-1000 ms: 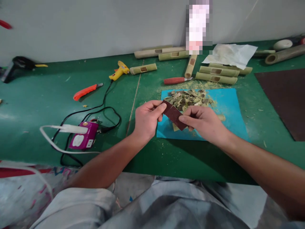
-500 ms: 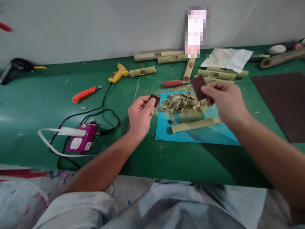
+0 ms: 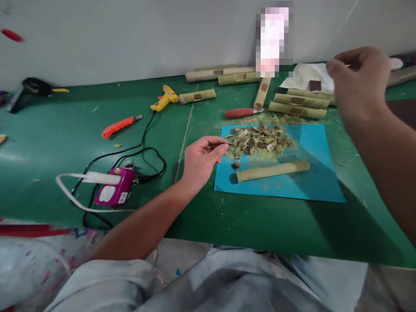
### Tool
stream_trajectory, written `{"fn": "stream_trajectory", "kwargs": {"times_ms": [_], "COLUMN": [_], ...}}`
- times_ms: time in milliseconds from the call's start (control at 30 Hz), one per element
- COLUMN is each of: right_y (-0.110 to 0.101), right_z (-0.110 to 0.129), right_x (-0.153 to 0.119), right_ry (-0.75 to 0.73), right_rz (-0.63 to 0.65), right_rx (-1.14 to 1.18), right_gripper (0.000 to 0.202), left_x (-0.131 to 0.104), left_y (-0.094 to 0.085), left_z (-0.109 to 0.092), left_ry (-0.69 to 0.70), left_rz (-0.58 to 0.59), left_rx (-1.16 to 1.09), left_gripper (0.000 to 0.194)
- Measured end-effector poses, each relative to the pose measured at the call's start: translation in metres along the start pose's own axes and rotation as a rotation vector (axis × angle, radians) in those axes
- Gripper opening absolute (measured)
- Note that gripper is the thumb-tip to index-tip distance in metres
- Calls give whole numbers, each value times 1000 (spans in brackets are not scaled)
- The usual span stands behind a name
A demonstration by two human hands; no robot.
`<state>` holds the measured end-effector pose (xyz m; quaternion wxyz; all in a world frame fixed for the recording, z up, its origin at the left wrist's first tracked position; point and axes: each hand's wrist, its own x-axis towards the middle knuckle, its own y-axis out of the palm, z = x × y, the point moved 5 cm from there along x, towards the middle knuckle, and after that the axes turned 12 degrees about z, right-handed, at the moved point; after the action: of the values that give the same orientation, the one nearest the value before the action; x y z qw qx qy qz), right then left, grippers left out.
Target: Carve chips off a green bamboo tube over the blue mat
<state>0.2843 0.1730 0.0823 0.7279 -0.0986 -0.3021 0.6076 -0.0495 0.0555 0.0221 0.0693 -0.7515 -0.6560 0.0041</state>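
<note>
Left hand (image 3: 199, 162): pinched shut on a thin dark piece (image 3: 224, 143)
Right hand (image 3: 364, 78): loosely curled; hold, cannot tell
Dark square (image 3: 314, 85): at white sheet (image 3: 300, 75)

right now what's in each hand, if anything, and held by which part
The left hand pinches a thin dark piece between thumb and fingers; edge-on, its gripped part is unclear. Whether the right hand holds anything cannot be told.

Grey wall (image 3: 130, 39) behind green tabletop (image 3: 260, 225)
</note>
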Motion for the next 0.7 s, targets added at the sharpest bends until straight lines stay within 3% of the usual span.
{"fn": "stream_trajectory", "kwargs": {"times_ms": [33,133,200,267,400,533,700], "right_y": [4,29,44,51,68,87,103], "right_z": [15,55,68,70,66,68,63], "right_x": [-18,-73,-106,-128,-148,-158,-166], "right_ry": [-30,-167,-271,-328,-185,98,179], "right_rz": [-32,184,358,407,518,598,635], "right_rx": [-52,-149,-209,-172,-61,103,267], "right_gripper": [20,10,8,11,19,27,16], "left_x": [0,-3,-5,-7,-8,-9,-15], "left_y": [0,1,3,4,11,18,25], "left_z": [0,-1,-4,-7,-11,-7,-10], "left_ry": [4,20,49,82,57,-19,16], "left_rz": [15,53,67,74,138,228,276], "left_rx": [23,104,160,210,202,102,170], "left_gripper": [18,18,13,9,9,12,13]}}
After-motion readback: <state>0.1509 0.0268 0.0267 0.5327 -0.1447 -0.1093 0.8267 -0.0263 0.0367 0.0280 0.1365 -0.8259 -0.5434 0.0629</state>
